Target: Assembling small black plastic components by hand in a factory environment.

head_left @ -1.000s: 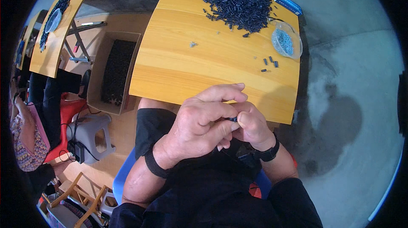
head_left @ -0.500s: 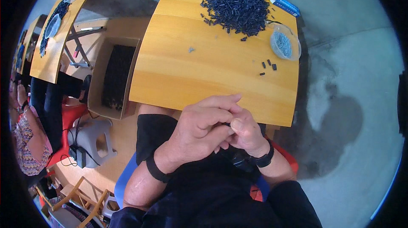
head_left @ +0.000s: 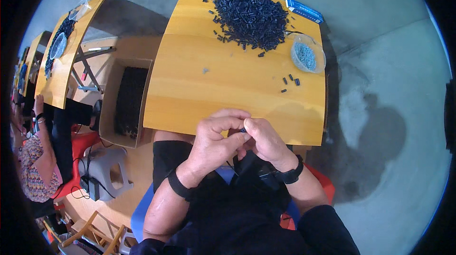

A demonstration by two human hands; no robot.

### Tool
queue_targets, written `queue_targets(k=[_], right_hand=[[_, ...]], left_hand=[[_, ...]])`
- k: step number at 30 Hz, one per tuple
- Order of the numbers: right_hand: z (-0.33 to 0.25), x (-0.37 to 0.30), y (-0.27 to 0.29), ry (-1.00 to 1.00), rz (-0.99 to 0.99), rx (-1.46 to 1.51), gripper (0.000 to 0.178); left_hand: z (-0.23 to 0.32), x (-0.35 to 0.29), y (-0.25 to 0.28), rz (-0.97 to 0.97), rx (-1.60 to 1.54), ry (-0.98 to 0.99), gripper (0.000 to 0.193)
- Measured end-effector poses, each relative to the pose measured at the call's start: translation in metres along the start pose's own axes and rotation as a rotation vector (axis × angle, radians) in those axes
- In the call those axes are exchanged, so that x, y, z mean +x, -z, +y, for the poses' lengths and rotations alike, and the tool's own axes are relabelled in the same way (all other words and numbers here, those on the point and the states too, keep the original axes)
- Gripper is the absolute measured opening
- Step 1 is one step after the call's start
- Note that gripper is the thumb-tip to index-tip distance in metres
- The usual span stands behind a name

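Note:
Over the near edge of the yellow wooden table [head_left: 185, 89], my two hands meet in front of my lap. My left hand [head_left: 209, 138] is closed, its thumb and fingers pinching a small black piece [head_left: 243, 130] that shows only as a dark bit. My right hand [head_left: 267, 143] is closed on the same piece, with its thumb pressed at the top. The fingers hide most of the piece. Farther off lies a big heap of short black tube-like pieces [head_left: 249, 17], and several loose black pieces [head_left: 291, 80] lie nearer to me on the right.
A clear bowl of small light-blue bits [head_left: 306, 55] stands at the table's right edge, below a blue-and-white box [head_left: 304, 11]. Left of the table is a cardboard box [head_left: 108, 108] of dark pieces. A grey stool [head_left: 108, 174] and another person [head_left: 40, 169] at a second table are farther left.
The view has shifted, so the table sits lower and slightly left. My hands stay together and the fingers have moved slightly around the piece. The other person's hand is now at their table's edge.

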State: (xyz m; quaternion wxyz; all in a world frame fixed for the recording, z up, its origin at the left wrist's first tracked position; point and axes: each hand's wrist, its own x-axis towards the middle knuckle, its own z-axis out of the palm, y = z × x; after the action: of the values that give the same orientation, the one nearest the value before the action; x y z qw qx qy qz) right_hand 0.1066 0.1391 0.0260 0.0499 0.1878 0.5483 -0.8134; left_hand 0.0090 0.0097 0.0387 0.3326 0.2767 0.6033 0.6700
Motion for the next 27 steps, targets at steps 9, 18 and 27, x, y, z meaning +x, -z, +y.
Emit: queue_targets(k=[9, 18, 27], right_hand=[[-0.012, 0.002, 0.026, -0.047, 0.144, -0.238, 0.033], [-0.010, 0.015, 0.115, 0.290, 0.660, -1.423, 0.019], [-0.003, 0.030, 0.148, 0.313, 0.633, -1.494, 0.021]], left_hand=[[-0.036, 0.010, -0.003, 0.009, -0.049, 0.087, 0.032], [-0.079, 0.027, 0.062, 0.378, -0.037, 0.416, 0.017], [-0.090, 0.027, 0.060, 0.360, 0.060, 0.337, 0.011]])
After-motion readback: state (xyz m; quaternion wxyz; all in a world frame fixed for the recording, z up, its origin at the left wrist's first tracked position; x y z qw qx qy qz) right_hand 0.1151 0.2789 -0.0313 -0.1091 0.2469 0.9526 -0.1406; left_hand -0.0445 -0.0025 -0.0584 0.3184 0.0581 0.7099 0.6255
